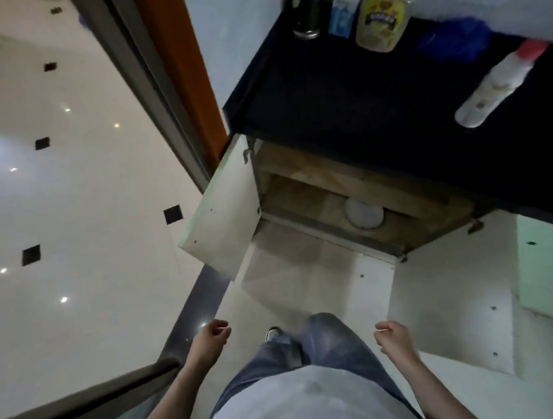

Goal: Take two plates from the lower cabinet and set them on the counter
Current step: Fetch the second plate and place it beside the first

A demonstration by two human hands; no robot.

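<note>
Your left hand point(211, 334) is hanging low beside your left thigh, its fingers curling loosely inward and gripping nothing. Your right hand point(393, 331) is hanging the same way beside your right thigh, fingers half curled and empty; it is showing against the inner face of the right cabinet door point(449, 302), though whether it is touching that door is not clear. Between your hands, your legs in blue jeans point(325, 342) are pointing toward the cabinet, with one shoe point(271, 332) peeking out beside the knee.

Ahead of you, the lower cabinet point(347, 179) is standing open under the front edge of the counter point(375, 106). The left cabinet door point(223, 212) is swinging out toward the floor tiles, and the right one is lying wide open on the other side. On the wooden shelf inside, the plates point(364, 216) are sitting as a pale round stack near the shelf's front edge, partly tucked under the counter's lip; how many are stacked there is not clear. They are well apart from both hands.

The dark counter is carrying a yellow-labelled jar point(381, 18), a blue-and-white carton point(342, 14) and a dark metal cylinder point(307, 13) along its back edge by the wall, a blue cloth point(455, 38) further right, and a white bottle with a red cap point(497, 85) toward its right end.
</note>
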